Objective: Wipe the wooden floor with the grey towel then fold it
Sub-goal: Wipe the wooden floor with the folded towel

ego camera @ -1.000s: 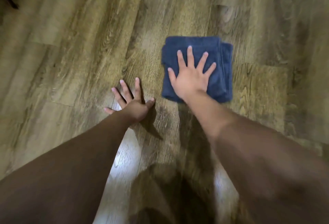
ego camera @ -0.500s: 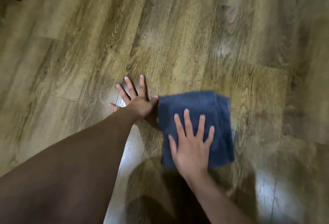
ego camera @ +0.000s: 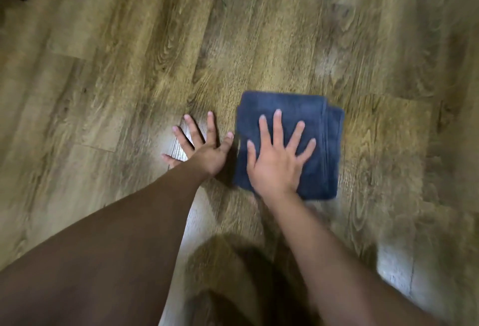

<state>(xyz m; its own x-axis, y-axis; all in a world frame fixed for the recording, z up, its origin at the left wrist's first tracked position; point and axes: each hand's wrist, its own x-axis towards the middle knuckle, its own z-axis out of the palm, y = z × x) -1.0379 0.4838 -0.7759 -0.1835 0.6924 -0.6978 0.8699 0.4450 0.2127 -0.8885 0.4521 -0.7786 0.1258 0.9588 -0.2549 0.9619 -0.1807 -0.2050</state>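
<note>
Wooden floor (ego camera: 259,40) fills frame. Right hand (ego camera: 278,160), fingers spread flat, presses folded towel (ego camera: 321,144) at center right; left hand (ego camera: 204,149), fingers splayed, rests on floor beside it.

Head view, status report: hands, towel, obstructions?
Left hand flat on wooden floor. Right hand flat on folded dark blue-grey towel, fingers spread. No obstruction visible.

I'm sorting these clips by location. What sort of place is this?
Probably an indoor room, perhaps in a home, though only the floor shows. Brown wood-grain plank flooring fills the view, with light glaring off it, and a folded dark blue-grey terry towel lies flat under the right hand.
</note>
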